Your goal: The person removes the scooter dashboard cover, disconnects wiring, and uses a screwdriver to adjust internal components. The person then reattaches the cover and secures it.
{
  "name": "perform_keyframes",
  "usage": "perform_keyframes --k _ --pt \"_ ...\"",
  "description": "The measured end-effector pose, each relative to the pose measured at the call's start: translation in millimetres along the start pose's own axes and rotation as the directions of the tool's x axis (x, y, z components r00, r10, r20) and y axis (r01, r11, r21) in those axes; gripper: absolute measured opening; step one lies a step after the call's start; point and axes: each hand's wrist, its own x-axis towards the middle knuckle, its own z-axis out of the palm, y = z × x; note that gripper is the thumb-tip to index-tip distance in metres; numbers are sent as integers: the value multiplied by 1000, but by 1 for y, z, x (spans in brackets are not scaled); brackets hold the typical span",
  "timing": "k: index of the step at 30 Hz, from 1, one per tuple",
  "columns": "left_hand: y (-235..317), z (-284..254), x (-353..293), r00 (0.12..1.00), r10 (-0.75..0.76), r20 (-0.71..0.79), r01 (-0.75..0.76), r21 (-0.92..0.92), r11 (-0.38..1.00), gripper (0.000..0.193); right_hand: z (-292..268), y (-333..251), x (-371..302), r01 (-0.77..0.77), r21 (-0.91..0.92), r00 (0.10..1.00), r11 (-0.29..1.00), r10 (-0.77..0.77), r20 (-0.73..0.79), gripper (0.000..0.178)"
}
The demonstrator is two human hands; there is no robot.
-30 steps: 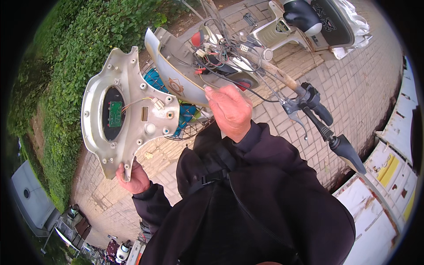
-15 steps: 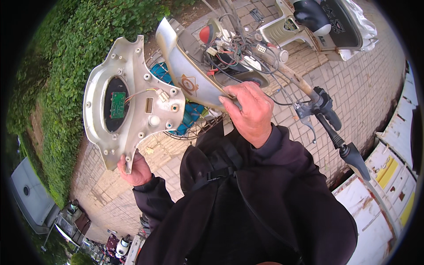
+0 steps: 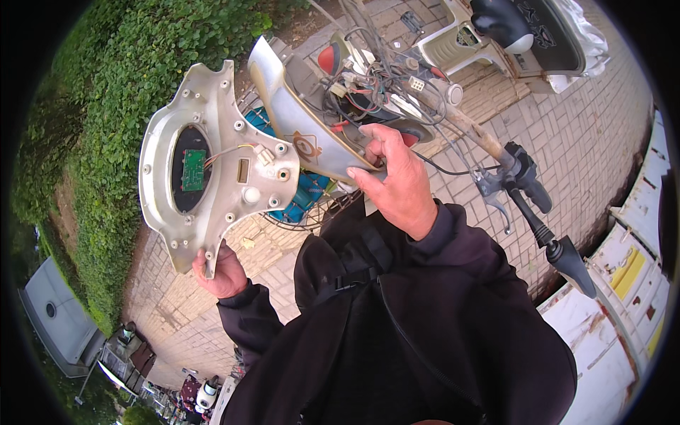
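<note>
By the left hand (image 3: 222,275), a cream cover (image 3: 224,184) is held at its lower corner. Just beside it, a grey panel (image 3: 292,117) is touched by the right hand (image 3: 398,180), forefinger and thumb parted; whether it is gripped cannot be told. Beyond, wires (image 3: 391,95) are bunched near the handlebar (image 3: 476,136).

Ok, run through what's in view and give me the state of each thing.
Left hand: closed on the panel's lower corner.
Right hand: at the cover's near end, firmness of grip unclear.
Cream panel: held up, inner side showing.
Green circuit board: in the oval opening.
White connector: wired, looks unplugged.
Silver cover: tilted.
Wires: exposed, tangled.
</note>
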Motion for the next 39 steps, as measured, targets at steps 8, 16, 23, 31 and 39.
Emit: perform_keyframes --k 8,16,23,31,39 --pt "-2 -13 6 1000 1 1 -1 -9 1000 37 4 9 7 272 -145 962 951 -262 82 25" --pt "0 -21 8 998 -29 60 31 -30 999 34 5 2 6 444 -233 896 865 -428 119 22" --pt "-4 -15 7 997 -38 60 41 -55 998 24 4 5 4 439 -257 898 861 -422 123 25" --pt "-5 -1 8 1000 -6 17 7 -47 999 19 7 1 8 406 -290 914 866 -392 107 23" --pt "-11 2 9 995 -9 102 15 -60 998 37 6 0 13 384 -247 923 890 -370 105 13"
